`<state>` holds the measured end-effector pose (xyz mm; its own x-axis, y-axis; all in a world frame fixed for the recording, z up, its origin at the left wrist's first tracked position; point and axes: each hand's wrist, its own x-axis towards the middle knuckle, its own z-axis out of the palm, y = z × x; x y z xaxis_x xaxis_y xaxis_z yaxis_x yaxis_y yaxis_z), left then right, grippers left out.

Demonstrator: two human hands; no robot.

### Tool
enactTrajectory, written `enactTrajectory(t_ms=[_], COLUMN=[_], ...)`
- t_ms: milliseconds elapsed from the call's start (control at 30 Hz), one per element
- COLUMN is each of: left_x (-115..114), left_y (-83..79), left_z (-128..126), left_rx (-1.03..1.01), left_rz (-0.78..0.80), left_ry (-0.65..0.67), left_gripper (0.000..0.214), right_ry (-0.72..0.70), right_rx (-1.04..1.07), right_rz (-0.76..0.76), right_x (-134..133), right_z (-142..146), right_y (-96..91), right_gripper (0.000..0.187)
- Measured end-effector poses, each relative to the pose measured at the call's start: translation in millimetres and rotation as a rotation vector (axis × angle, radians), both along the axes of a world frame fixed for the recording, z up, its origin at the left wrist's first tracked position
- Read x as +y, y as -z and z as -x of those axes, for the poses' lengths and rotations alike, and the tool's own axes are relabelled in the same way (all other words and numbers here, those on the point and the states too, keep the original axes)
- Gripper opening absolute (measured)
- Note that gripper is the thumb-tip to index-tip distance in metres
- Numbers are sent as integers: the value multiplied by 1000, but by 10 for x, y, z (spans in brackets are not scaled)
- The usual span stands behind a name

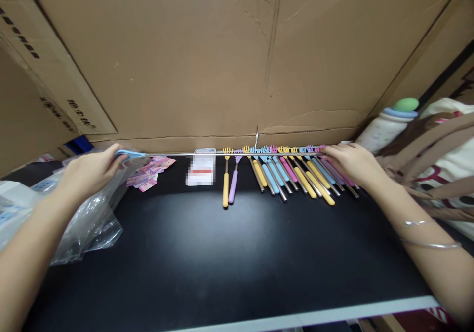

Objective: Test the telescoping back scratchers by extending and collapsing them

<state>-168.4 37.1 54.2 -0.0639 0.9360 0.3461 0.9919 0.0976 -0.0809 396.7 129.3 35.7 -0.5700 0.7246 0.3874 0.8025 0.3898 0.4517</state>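
Your left hand (91,171), at the middle left of the frame, is closed around a blue handle (130,154), thumb and fingers pressed on it just above a crumpled clear plastic bag (92,218). From that handle a thin metal rod (229,153) runs straight across the middle of the frame, along the back edge of the black table (222,263), close to the cardboard wall (185,51).

The rod ends at the fingertips of your right hand (348,162), at the middle right. That hand lies low over the right end of a row of back scratchers (292,171) with yellow, blue, pink and purple handles. Its fingers are curled at the rod's tip, but among the small claw heads you cannot tell whether they pinch it or only touch it.

Left of the row, a yellow scratcher (225,190) and a purple scratcher (233,186) lie side by side, a little apart from the rest. Further left lies a blurred white card (200,170), then a heap of pink packets (148,174) near your left hand. Two thin bangles (425,233) circle your right forearm, and a bottle with a green cap (388,122) stands by a cloth bag (444,159) at the right edge
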Motion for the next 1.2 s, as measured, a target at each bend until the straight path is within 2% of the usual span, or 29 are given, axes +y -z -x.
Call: enactTrajectory(t_ms=[100,167,433,567,800,933,1033,1133,1200], left_x=[41,32,-150,-225,-245,-248,-247,-238,-234], left_y=[33,35,-45,-68,-60,-63,-50,27,120], left_z=[-127,-231,-677,-818,-851,-827,-789,-786,-835], left_rx=[202,213,25,-108,-219,-280,-312,-327,-309], left_rz=[109,159,218,193,129,80,32,-36,-34], left_ry=[-95,-28,114,165,126,143,157,175,265], left_gripper=[41,39,33,31,29,27,26,26,27], right_ry=[-50,-76,-204,-258,-266,-307,-289,-287,-327], right_rx=[-11,-17,31,98,164,215,231,241,226], right_rz=[13,17,8,-12,-18,-98,-164,-187,-173], right_x=[-45,-72,-162,-286,-381,-422,-463,-524,-586], right_z=[129,202,460,632,699,706,695,727,809], right_y=[22,38,104,100,90,16,-50,-79,-73], right_gripper=[27,28,28,28,25,24,24,24,23])
